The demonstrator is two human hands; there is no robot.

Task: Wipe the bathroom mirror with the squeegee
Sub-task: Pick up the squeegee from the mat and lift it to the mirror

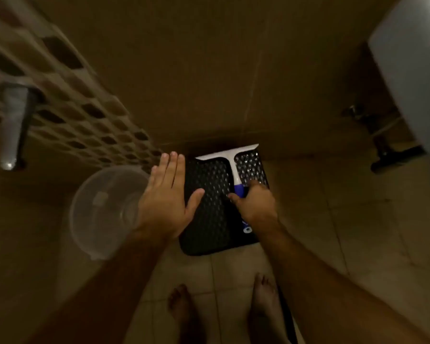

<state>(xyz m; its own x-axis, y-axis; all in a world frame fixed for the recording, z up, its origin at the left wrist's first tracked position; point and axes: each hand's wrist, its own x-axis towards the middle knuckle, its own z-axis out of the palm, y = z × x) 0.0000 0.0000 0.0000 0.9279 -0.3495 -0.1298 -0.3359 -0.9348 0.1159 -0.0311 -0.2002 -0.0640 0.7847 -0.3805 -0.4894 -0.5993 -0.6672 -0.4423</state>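
A white squeegee (231,158) with a blue grip lies over a black perforated stool top (209,212) by the wall, its blade toward the wall. My right hand (255,204) grips the blue handle end, fingers curled round it. My left hand (166,192) hovers flat with straight fingers over the stool's left edge, holding nothing. No mirror shows in this view.
A clear plastic basin (104,209) sits on the floor to the left of the stool. A patterned block wall (67,95) with a metal fitting (13,125) runs along the left. A white fixture (412,70) and dark pipework (382,145) stand at the right. My bare feet (224,309) are on tiles.
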